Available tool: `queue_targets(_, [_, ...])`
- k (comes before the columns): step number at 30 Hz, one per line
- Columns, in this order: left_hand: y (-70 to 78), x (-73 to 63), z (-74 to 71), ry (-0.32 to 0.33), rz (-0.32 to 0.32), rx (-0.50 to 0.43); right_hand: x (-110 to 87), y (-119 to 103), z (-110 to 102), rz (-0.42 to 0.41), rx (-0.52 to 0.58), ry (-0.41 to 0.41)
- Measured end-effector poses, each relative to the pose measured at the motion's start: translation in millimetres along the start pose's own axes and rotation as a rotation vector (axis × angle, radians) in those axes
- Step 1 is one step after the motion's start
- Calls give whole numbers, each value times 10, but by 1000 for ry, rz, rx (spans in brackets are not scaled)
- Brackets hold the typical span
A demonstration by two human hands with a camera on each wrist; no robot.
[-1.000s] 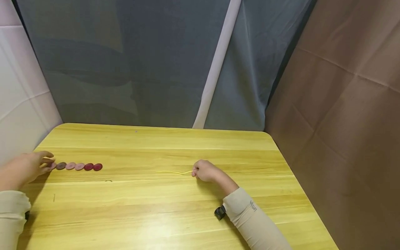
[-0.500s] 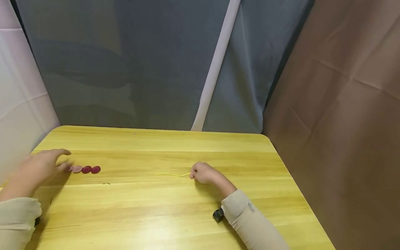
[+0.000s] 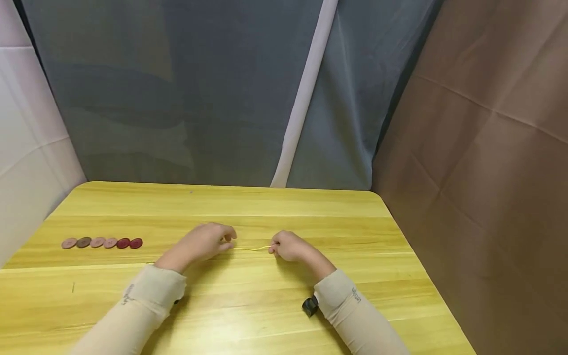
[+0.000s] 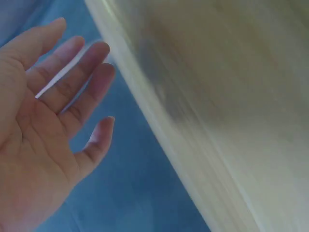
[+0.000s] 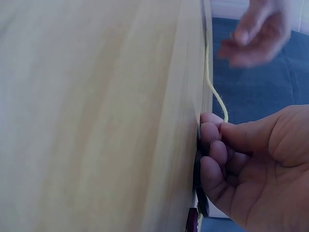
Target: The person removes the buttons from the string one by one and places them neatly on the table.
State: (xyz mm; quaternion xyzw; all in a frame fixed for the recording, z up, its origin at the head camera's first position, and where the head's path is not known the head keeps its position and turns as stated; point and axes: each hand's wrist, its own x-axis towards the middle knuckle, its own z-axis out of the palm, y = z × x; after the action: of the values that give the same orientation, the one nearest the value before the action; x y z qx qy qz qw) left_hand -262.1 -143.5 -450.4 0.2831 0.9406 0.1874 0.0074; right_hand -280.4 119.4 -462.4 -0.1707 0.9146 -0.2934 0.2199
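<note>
My right hand [image 3: 289, 245] pinches a yellow string [image 3: 252, 248] between thumb and fingertips near the middle of the table. In the right wrist view the string [image 5: 216, 94] runs out from the pinch along the tabletop. Below those fingers a dark red button [image 5: 192, 221] and darker round pieces [image 5: 202, 202] show, partly hidden by the hand. My left hand [image 3: 205, 241] hovers near the string's free end, fingers loosely bent; in the left wrist view its palm holds nothing. At the left, a row of buttons [image 3: 97, 242] in pink, grey-brown and dark red lies on the table.
The wooden table [image 3: 248, 315] has its far edge against a grey curtain [image 3: 230, 98] with a pale strip [image 3: 306, 93]. A brown curtain [image 3: 488, 148] hangs on the right, a white one [image 3: 31, 128] on the left.
My left hand has moved right from the row of buttons to near the string's end, uncovering the whole row. The right hand keeps its pinch on the string, nearly unmoved.
</note>
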Motion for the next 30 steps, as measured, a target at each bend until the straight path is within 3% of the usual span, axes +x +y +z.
queue_targets(5, [378, 370, 253, -30, 35, 110, -6, 4, -10, 6, 12, -16])
queue_targets(9, [526, 507, 343, -78, 25, 138, 2, 26, -9, -15, 1, -18])
queue_targets(15, [534, 542, 353, -126, -50, 104, 8, 47, -28, -59, -2, 8])
queue_targets(23, [461, 521, 336, -120, -26, 95, 15, 106, -49, 1, 214, 50])
queue_targets(30, [426, 496, 316, -135, -56, 94, 6, 150, -76, 56, 280, 89])
